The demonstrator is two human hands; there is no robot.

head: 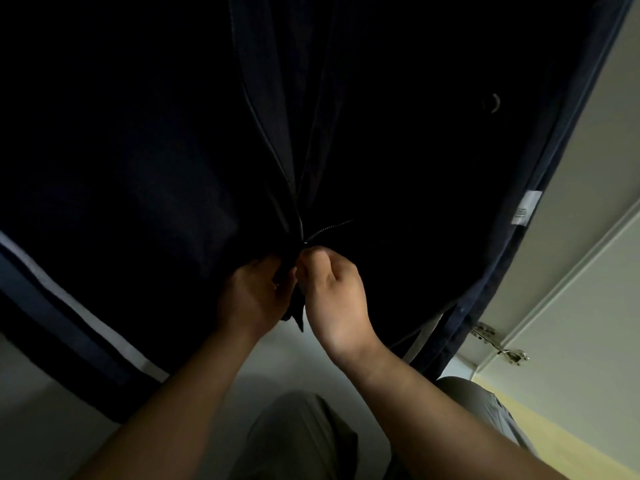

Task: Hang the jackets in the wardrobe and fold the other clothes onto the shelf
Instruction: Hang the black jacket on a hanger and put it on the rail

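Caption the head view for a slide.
Left hand and right hand grip a hanging dark jacket at its zipper.

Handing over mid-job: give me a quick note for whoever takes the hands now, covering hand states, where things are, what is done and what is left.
Left hand: grips the bottom of the dark jacket front, just below the zip.
Right hand: pinches at the zip's base; the slider is hidden by the fingers.
The jacket hangs in the wardrobe beside the hinged door; the zip teeth are apart above the hands.
Done: this jacket looks hung.
Left: the zip, and the other clothes, which are out of view.
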